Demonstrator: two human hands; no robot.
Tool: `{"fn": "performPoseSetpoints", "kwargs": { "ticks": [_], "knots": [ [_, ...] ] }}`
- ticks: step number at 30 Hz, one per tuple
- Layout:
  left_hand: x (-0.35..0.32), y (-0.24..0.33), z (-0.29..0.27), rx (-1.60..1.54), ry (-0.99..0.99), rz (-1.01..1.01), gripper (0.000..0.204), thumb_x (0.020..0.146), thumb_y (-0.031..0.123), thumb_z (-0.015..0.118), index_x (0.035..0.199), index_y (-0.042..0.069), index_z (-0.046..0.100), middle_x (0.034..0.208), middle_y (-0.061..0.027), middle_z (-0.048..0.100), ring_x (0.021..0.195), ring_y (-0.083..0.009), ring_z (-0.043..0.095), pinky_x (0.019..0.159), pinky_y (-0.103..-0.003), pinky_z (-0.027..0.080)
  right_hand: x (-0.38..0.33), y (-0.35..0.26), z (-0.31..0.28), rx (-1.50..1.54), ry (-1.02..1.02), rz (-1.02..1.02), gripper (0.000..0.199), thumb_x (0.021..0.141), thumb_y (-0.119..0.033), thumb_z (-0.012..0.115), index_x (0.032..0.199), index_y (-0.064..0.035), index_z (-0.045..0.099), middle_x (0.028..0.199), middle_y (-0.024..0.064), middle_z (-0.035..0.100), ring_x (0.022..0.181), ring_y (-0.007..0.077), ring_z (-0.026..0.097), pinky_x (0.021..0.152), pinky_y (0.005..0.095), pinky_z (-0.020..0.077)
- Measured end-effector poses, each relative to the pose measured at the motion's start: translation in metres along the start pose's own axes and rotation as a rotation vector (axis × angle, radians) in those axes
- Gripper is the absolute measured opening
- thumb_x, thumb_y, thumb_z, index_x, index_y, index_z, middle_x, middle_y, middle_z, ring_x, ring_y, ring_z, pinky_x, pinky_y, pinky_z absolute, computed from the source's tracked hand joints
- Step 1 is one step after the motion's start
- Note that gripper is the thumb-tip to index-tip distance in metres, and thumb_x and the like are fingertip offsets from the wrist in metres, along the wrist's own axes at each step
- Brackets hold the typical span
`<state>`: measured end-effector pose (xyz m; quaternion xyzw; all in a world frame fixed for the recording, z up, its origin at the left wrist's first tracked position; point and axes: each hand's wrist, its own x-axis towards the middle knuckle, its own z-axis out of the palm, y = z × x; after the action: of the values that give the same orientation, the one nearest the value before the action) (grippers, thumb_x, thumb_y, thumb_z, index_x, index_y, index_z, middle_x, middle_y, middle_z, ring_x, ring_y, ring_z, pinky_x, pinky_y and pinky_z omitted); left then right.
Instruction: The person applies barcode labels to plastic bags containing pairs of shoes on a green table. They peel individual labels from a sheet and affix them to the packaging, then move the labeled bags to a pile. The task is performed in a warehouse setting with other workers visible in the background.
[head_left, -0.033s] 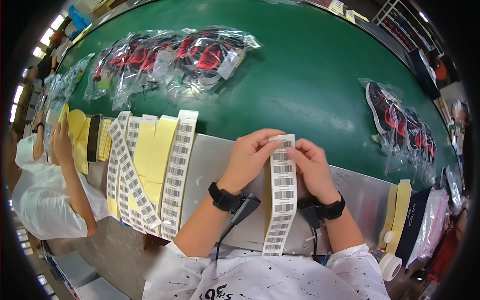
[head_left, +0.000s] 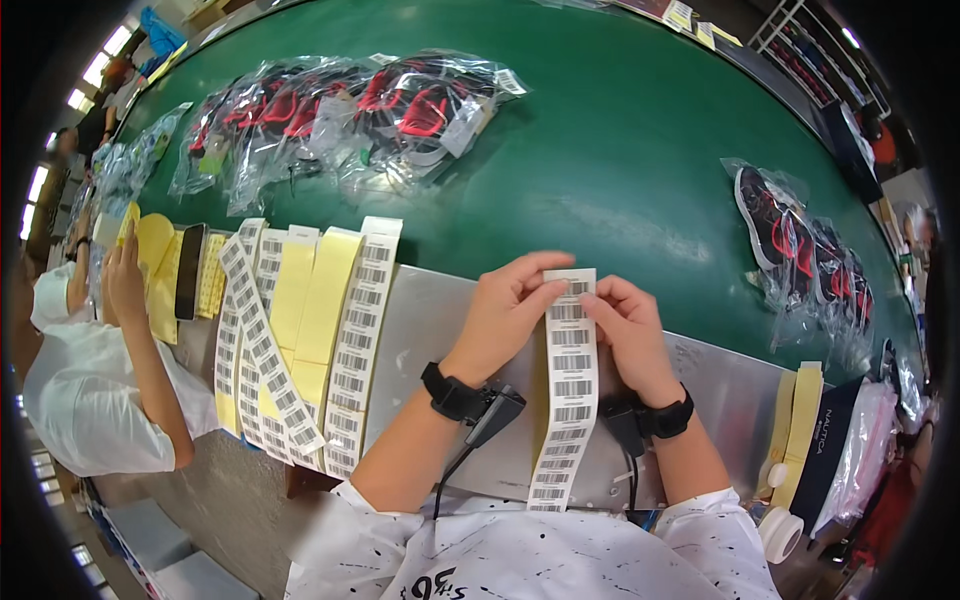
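A long strip of white barcode labels point(head_left: 572, 388) hangs in front of me, its lower end near my shirt. My left hand point(head_left: 505, 310) pinches the strip's top left edge between thumb and fingers; its index fingertip is smeared by motion. On the opposite edge, the thumb and bent fingers of my right hand point(head_left: 630, 325) grip the same top end. Left of my left arm lie more barcode label strips point(head_left: 357, 345), some crossing each other, along with blank yellow backing strips point(head_left: 330, 285).
Beneath my hands runs a grey metal ledge point(head_left: 430, 300) along the green table point(head_left: 600, 150). Bagged black-and-red shoes point(head_left: 425, 110) lie at the far left, more bagged shoes point(head_left: 790, 235) at the right. A co-worker's hand point(head_left: 123, 285) is beside a dark phone point(head_left: 189, 272).
My left index finger has lifted slightly off the strip's top. Both hands and the strip appear a touch further right, as the whole view shifts a little.
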<state>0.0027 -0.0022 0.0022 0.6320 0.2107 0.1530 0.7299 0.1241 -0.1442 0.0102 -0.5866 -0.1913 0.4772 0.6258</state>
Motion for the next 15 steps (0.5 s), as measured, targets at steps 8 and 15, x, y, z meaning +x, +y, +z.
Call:
{"fn": "performPoseSetpoints", "kwargs": {
  "ticks": [8, 15],
  "knots": [
    [-0.001, -0.003, -0.005, 0.093, 0.117, 0.234, 0.026, 0.089, 0.009, 0.062, 0.112, 0.0, 0.066, 0.096, -0.0117, 0.071, 0.083, -0.0118, 0.066, 0.075, -0.027, 0.052, 0.007, 0.001, 0.02, -0.084, 0.108, -0.058, 0.008, 0.091, -0.009, 0.061, 0.089, -0.0016, 0.064, 0.079, -0.0013, 0.063, 0.07, 0.0045, 0.057, 0.061, 0.0197, 0.0456],
    [-0.007, -0.004, -0.002, 0.007, 0.063, 0.328, 0.019, 0.089, 0.012, 0.062, 0.102, -0.001, 0.068, 0.073, -0.0099, 0.067, 0.065, -0.0095, 0.058, 0.059, -0.026, 0.046, -0.001, -0.015, 0.03, -0.403, 0.219, -0.378, 0.007, 0.088, 0.002, 0.061, 0.095, 0.0004, 0.065, 0.093, 0.0035, 0.058, 0.075, 0.0077, 0.056, 0.06, 0.0197, 0.0456]
  ]
}}
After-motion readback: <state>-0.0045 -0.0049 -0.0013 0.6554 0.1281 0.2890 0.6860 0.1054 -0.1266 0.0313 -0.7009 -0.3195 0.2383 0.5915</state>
